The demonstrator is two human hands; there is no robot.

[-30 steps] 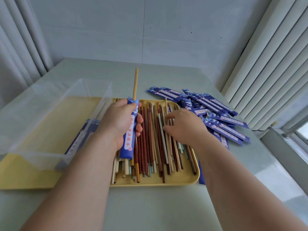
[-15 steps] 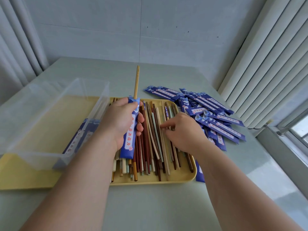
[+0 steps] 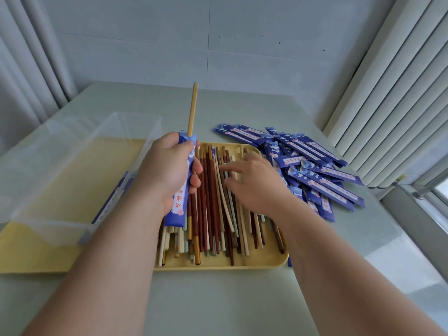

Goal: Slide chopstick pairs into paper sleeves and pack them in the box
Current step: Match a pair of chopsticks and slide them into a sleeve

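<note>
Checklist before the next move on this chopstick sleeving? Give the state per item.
1. Sleeve held securely: ok. The left hand grips the blue sleeve.
2. Pair complete in the sleeve: not ok. Only one tan chopstick sticks out of its top.
3. Second stick picked: not ok. The right hand lays straight fingers on the loose chopsticks in the yellow tray and pinches none.
4. Matching tan stick under those fingers: cannot tell.
5. Clear box open for packing: ok.
</note>
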